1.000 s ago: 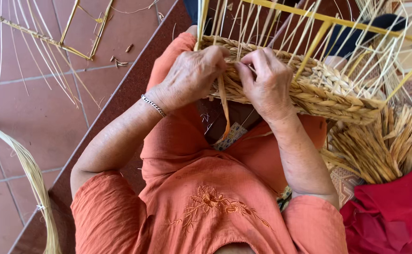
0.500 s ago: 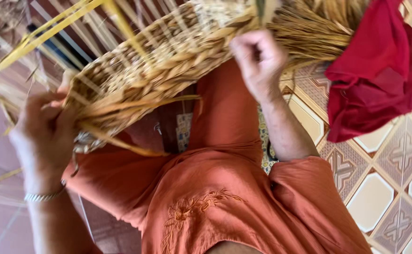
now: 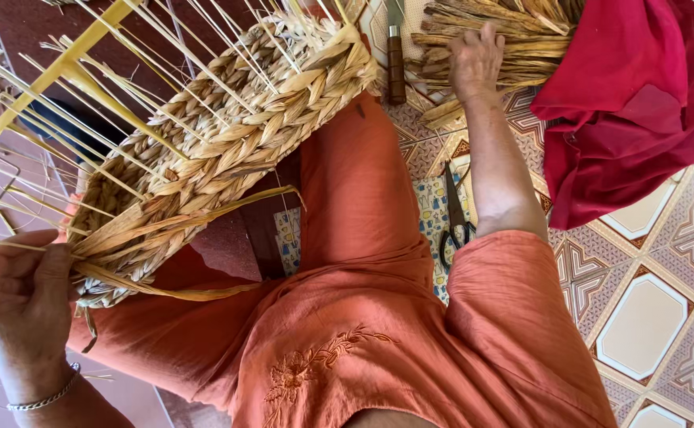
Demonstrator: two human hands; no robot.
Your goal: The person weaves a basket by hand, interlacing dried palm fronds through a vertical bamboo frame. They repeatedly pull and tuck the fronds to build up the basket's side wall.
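- One half-woven basket (image 3: 228, 150), lying across the lap from 8 to 1 o'clock, steadied at its 8 o'clock end only; likely to roll off the thigh if that hold eases, since nothing else props it.
- Red cloth (image 3: 632, 103) at 2 o'clock, draped over part of the bundle of dried rush (image 3: 513, 40); could slide further and get dragged along with any stalk pulled free.
- Yellow frame (image 3: 61, 67) at 10 o'clock with thin stakes fanning out; prone to snapping or poking the forearm if the basket tips that way.
- Right hand (image 3: 477, 59) at 12 o'clock, laid on the bundle, fingers curled out of sight, so cannot tell whether gripping; might scatter the pile with a careless tug.
- Left hand (image 3: 22, 293) at 8 o'clock, fingers closed around loose strands (image 3: 196, 214) at the basket's end; a slackened pinch would probably let the last plaits loosen.
- Scissors (image 3: 454, 214) on the floor just beside the right forearm; a risk of a nick if the arm drops.
- Knife (image 3: 395, 55) near 12 o'clock, close to the reaching hand; easily knocked or grasped blind.
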